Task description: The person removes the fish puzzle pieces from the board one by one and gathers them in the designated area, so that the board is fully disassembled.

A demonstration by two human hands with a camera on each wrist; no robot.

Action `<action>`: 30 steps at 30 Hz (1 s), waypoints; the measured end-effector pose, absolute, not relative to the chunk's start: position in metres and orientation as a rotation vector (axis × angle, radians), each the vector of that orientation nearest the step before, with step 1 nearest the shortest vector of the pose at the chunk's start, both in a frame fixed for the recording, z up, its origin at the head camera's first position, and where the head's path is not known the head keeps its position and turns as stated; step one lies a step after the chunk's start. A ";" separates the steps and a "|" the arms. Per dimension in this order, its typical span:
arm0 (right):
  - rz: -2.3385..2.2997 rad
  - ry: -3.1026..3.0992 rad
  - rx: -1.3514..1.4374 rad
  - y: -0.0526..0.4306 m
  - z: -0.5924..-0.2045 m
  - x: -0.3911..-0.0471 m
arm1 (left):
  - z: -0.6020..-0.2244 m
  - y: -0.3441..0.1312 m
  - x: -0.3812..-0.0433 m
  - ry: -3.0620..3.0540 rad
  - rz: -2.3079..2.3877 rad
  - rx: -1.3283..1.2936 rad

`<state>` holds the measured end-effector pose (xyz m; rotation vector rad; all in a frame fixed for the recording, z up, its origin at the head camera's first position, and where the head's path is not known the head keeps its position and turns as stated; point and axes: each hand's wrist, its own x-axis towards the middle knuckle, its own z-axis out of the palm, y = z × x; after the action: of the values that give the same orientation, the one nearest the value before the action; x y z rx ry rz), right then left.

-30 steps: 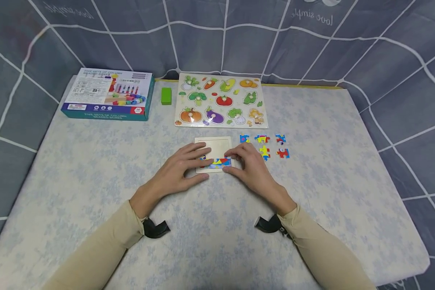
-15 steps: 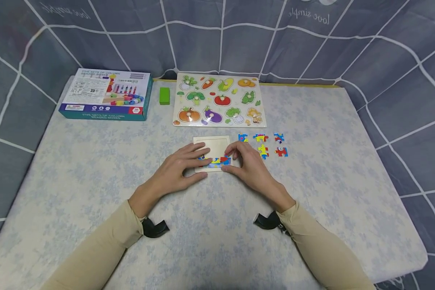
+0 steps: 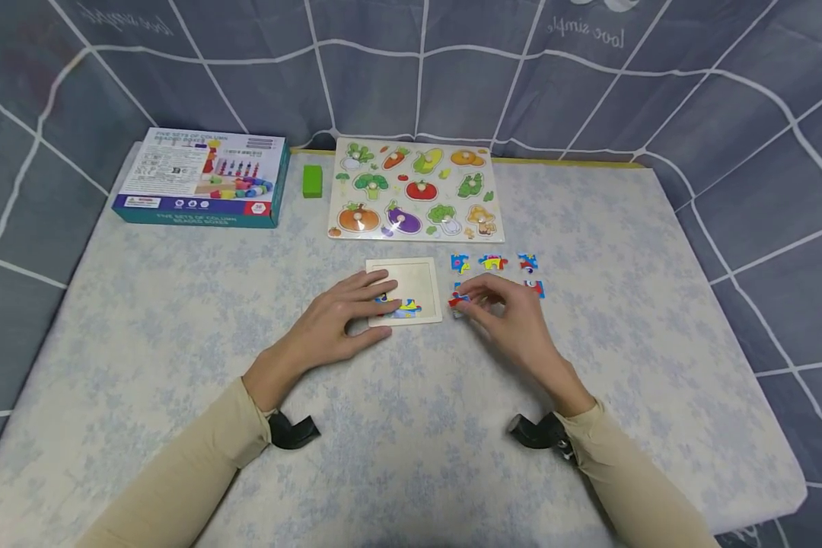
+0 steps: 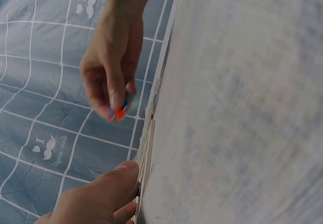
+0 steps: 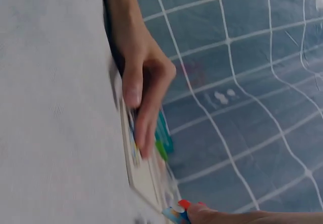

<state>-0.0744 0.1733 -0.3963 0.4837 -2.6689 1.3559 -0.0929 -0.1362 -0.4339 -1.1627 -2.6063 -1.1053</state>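
My left hand (image 3: pixel 336 316) rests with extended fingers over the left side of a small wooden puzzle tray (image 3: pixel 416 278). Joined puzzle pieces (image 3: pixel 409 308) lie along the tray's near edge, partly under those fingers. Just right of the tray, my right hand (image 3: pixel 517 312) pinches a red and blue jigsaw piece (image 3: pixel 458 299) between thumb and fingers. The left wrist view shows this jigsaw piece (image 4: pixel 119 114) held up in the fingertips. In the right wrist view the jigsaw piece (image 5: pixel 174 215) sticks out past the thumb at the bottom edge.
Loose pieces lie right of the tray, among them a blue and yellow one (image 3: pixel 460 263) and a red one (image 3: pixel 537 288); the right hand covers part of the group. Behind are a vegetable peg board (image 3: pixel 418 205), a green block (image 3: pixel 312 182) and a beaded-box carton (image 3: pixel 199 179).
My right hand has lifted the red and blue jigsaw piece out of the tray's right end and moved it right, past the rim. The left hand has stayed in place.
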 end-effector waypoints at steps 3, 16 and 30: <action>1.331 -2.654 0.356 0.203 -0.397 -0.064 | -0.433 -0.134 -0.094 -2.603 -1.106 -1.171; 1.048 -2.742 0.043 0.267 -0.407 -0.043 | -0.433 -0.135 -0.095 -2.566 -1.138 -1.179; 0.899 -2.721 0.127 0.257 -0.401 -0.039 | -0.435 -0.135 -0.096 -2.572 -1.114 -1.177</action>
<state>-0.0393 0.2566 -0.4013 0.1267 -2.7215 0.8991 -0.0957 -0.1347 -0.4350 -1.1769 -2.5718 -1.1144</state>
